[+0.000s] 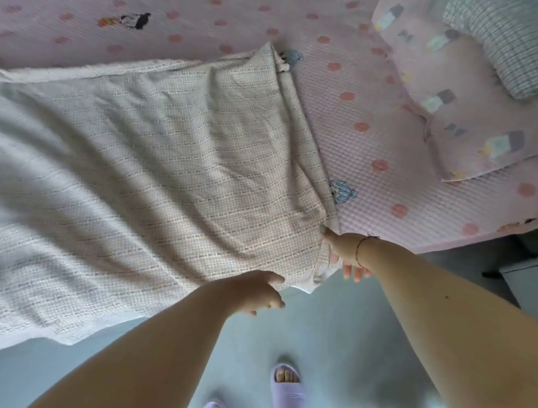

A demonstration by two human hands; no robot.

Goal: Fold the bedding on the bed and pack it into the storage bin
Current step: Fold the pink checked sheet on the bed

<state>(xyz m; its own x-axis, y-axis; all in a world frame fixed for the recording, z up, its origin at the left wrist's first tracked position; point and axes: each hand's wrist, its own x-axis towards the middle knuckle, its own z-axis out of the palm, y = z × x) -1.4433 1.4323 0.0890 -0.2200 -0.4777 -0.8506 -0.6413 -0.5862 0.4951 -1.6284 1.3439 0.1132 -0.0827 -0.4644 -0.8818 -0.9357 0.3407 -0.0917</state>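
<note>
1. The waffle-weave blanket (pixel 122 155), cream with thin dark stripes, lies folded lengthwise across the bed; its left end droops over the edge and could, I judge, slide to the floor and undo the fold.
2. The left hand (pixel 258 292) hovers at the near hem with loosely curled fingers, holding nothing I can see.
3. The right hand (pixel 345 252) pinches the stacked corner; the layers look thin and could slip apart if tugged.
4. The quilted pink sheet (pixel 360 113), dotted, offers little friction.
5. Plump pillows (pixel 448 101) sit at the right. No storage bin shows.
</note>
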